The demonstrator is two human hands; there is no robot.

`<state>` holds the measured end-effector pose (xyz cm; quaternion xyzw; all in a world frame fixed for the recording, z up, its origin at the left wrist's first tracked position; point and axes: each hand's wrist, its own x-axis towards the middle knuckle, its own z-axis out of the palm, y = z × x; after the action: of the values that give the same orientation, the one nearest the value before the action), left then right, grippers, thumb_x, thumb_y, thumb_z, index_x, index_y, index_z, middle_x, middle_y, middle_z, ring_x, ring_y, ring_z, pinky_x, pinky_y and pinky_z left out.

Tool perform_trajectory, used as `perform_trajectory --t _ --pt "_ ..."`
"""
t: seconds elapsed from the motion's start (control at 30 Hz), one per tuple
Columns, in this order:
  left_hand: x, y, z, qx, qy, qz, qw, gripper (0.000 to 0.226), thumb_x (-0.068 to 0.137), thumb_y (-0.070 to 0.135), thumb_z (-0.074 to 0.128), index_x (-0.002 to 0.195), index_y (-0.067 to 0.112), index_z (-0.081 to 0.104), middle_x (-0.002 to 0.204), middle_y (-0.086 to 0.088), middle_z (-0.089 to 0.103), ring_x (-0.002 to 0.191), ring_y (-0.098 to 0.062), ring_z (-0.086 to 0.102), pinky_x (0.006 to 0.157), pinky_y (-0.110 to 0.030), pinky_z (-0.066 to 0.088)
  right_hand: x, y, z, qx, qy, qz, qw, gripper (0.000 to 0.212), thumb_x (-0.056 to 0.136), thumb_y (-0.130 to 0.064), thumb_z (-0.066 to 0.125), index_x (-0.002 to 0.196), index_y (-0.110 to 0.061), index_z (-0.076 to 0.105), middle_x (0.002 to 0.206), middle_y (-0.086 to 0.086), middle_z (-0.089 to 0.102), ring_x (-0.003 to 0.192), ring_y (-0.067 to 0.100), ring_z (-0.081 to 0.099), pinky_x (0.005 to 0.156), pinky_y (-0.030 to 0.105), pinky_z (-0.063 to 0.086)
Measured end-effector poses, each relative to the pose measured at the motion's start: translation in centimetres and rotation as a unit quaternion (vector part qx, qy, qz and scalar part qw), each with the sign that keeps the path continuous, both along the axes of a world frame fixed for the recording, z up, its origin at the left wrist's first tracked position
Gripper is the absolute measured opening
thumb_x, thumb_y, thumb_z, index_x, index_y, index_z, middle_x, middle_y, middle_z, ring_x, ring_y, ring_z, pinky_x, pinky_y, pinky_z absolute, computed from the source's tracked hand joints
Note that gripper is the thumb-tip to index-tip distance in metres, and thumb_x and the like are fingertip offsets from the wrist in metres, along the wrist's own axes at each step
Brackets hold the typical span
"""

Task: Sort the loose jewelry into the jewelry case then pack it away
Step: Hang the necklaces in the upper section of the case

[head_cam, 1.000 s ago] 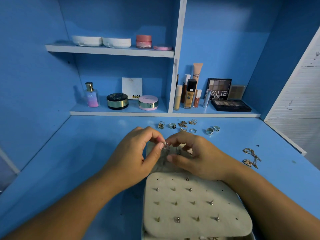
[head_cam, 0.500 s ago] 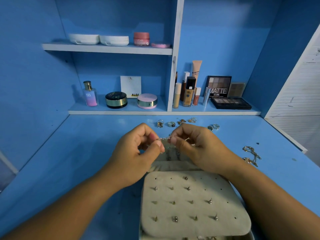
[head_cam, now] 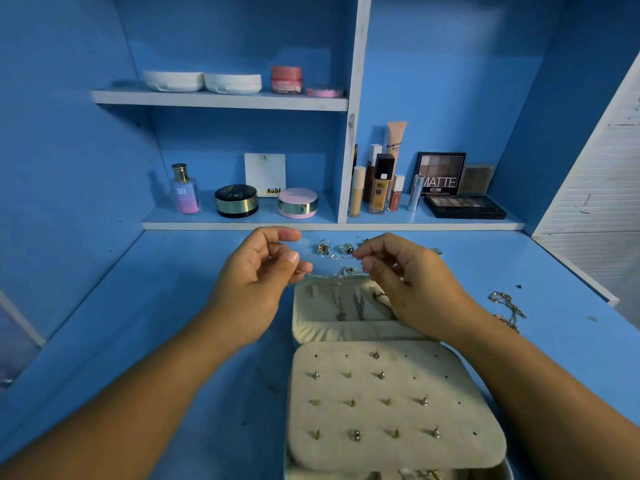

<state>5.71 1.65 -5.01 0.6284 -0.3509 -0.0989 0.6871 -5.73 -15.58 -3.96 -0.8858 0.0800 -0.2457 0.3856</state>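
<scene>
Thin silver chain (head_cam: 329, 257) stretched level between 2 hands, above far rim of open jewelry case (head_cam: 298, 308); bracelet or necklace, too fine to tell. Left hand (head_cam: 256, 289) pinches one end, right hand (head_cam: 408, 282) the other, hands apart. Case cream, velvety, round-cornered. Loose rings (head_cam: 341, 248) just beyond. Smooth blue desk (head_cam: 173, 323) spreads wide left of case.

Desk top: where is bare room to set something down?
Widest bare stretch: left of the jewelry case, up to the left wall. A smaller patch lies back right, between rings and gold chains. Crowded: back middle, where the left hand and right hand pinch a thin chain.
</scene>
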Motion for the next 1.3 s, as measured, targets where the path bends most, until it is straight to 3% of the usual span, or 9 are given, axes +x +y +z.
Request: perform_trajectory --t 0.13,0.3,0.47,0.67,0.73,0.83,1.0,1.13,1.3 --pt "0.3 0.1 0.5 -0.050 0.126 -0.032 0.990 0.023 0.097 0.000 0.049 0.106 0.021 0.056 0.067 0.007 0.053 0.055 -0.006 0.051 0.059 -0.019 0.048 -0.2 0.4 0.2 0.024 0.012 0.003 1.000 0.020 0.097 -0.016 0.049 0.099 -0.032 0.061 0.080 -0.013 0.057 0.053 -0.002 0.049 0.051 0.008 0.038" --pt "1.0 0.5 0.1 0.053 -0.041 0.035 0.997 0.024 0.092 0.013 0.063 0.106 0.030 0.056 0.074 0.003 0.052 0.055 -0.001 0.045 0.056 -0.011 0.040 -0.1 0.5 0.3 0.047 0.007 -0.012 0.999 0.018 0.098 -0.015 0.047 0.096 -0.025 0.062 0.071 -0.010 0.053 0.038 0.004 0.039 0.042 0.009 0.031" --pt "0.8 0.5 0.4 0.032 -0.056 0.021 0.998 0.030 0.092 0.008 0.060 0.111 0.031 0.056 0.071 0.012 0.064 0.058 -0.001 0.049 0.060 -0.009 0.041 -0.2 -0.3 -0.1 0.074 0.052 -0.003 0.996 0.022 0.097 -0.006 0.042 0.088 -0.018 0.057 0.050 -0.008 0.041 0.037 0.005 0.029 0.039 0.016 0.027" --pt "-0.9 0.5 0.9 0.013 -0.073 -0.055 0.996 0.024 0.091 0.024 0.064 0.112 0.031 0.056 0.084 0.005 0.075 0.078 -0.020 0.066 0.075 -0.020 0.049 -0.3 0.1 0.0 -0.029 0.124 0.088 0.988 0.026 0.091 -0.023 0.059 0.113 -0.036 0.058 0.108 -0.011 0.053 0.097 0.000 0.050 0.079 0.015 0.040" --pt "-1.4 0.5 0.8 0.032 -0.104 -0.084 0.991 0.026 0.088 0.031 0.064 0.112 0.038 0.058 0.089 0.003 0.075 0.084 -0.026 0.066 0.077 -0.031 0.049 -0.2 0.5 0.2 -0.054 0.096 0.131 0.985 0.024 0.087 -0.038 0.063 0.111 -0.039 0.058 0.111 -0.013 0.054 0.106 0.000 0.050 0.088 0.015 0.040" --pt "-1.8 0.5 0.9 0.024 -0.100 -0.106 0.989 0.025 0.088 0.023 0.060 0.112 0.033 0.059 0.087 0.003 0.076 0.078 -0.006 0.066 0.070 -0.016 0.047 0.0 0.8 -0.3 -0.061 0.091 0.169 0.980 0.017 0.084 -0.039 0.063 0.099 -0.031 0.067 0.103 -0.015 0.059 0.102 0.005 0.056 0.087 0.024 0.044" --pt "-1.1 0.7 1.4 0.002 -0.056 -0.065 0.996 0.025 0.083 0.024 0.060 0.109 0.025 0.058 0.078 0.006 0.074 0.055 0.000 0.053 0.059 -0.011 0.043 -0.4 0.5 0.1 0.174 0.089 0.171 0.966 0.016 0.090 -0.023 0.055 0.085 -0.014 0.067 0.086 -0.001 0.065 0.079 0.003 0.060 0.077 0.018 0.047" --pt "-0.1 0.8 1.3 0.009 -0.041 -0.039 0.998 0.025 0.084 0.026 0.071 0.106 0.021 0.061 0.070 0.006 0.071 0.061 0.000 0.058 0.061 -0.008 0.043 -0.4 -0.6 1.3 0.349 -0.017 0.161 0.923 0.025 0.086 -0.026 0.048 0.065 -0.022 0.062 0.069 0.002 0.062 0.073 0.017 0.061 0.082 0.034 0.050" --pt "1.1 1.0 0.8 0.019 -0.041 -0.012 0.999 0.026 0.075 0.026 0.065 0.102 0.026 0.064 0.070 0.006 0.068 0.074 -0.021 0.054 0.063 -0.012 0.044 -0.4 -1.2 1.8 0.370 -0.097 0.073 0.921 0.025 0.098 -0.019 0.048 0.075 -0.012 0.056 0.056 -0.002 0.041 0.057 0.015 0.042 0.063 0.025 0.044"
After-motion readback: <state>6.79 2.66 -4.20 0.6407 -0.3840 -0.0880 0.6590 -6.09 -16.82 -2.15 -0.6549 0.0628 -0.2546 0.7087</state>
